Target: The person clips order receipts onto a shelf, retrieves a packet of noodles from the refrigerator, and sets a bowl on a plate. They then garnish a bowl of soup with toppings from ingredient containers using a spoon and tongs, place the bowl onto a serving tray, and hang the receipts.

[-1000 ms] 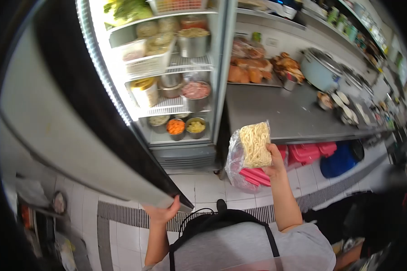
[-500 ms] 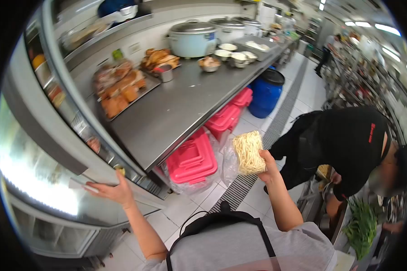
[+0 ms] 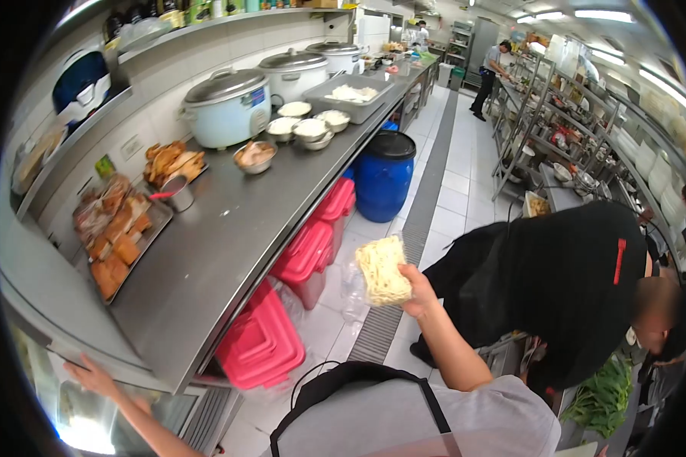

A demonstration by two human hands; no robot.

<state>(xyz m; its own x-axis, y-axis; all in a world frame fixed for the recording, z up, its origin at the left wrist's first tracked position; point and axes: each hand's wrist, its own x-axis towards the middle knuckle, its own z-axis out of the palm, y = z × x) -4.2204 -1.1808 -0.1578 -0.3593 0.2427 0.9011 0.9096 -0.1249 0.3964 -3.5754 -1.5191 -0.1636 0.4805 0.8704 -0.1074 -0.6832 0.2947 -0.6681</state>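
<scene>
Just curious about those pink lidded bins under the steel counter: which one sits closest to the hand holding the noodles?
The middle pink bin, level with the right hand and its noodle bag; the others sit farther along either way.

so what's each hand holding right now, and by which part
The right hand grips the bag of noodles by its right edge. The left hand holds nothing; it presses flat on the fridge door.

Steel counter [image 3: 229, 251] with rice cookers [image 3: 227, 107]
</scene>
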